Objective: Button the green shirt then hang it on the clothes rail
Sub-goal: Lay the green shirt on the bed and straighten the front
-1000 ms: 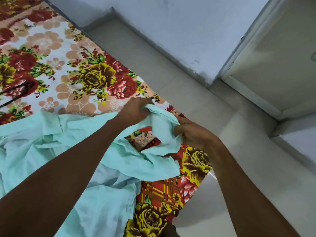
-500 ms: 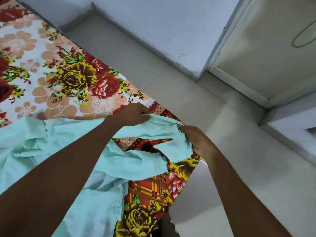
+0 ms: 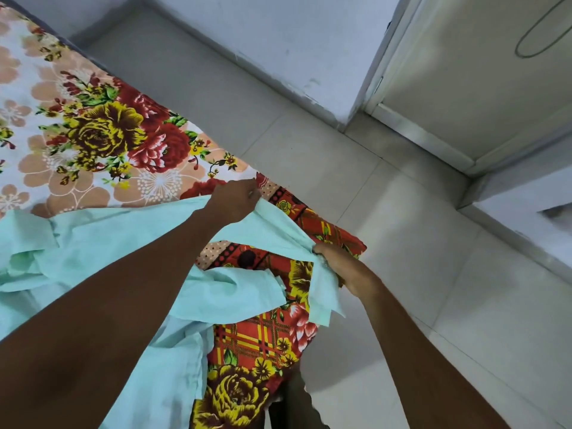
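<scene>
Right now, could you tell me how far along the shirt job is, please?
Nothing looks finished: no fastened button shows. In hand: the left hand and right hand stretch an edge of the green shirt over the floral bedsheet. Left: buttoning and hanging; no rail is visible.

1. One view only, from a camera worn on the person's head, so no second view shares the scene.
2. It looks forward and steeply down over the corner of the bed (image 3: 93,144).
3. It sits close: both forearms enter from the bottom edge.
4. Wide-angle: beyond the bed, the floor (image 3: 402,274), wall (image 3: 294,35) and door (image 3: 483,88) tilt diagonally.
</scene>
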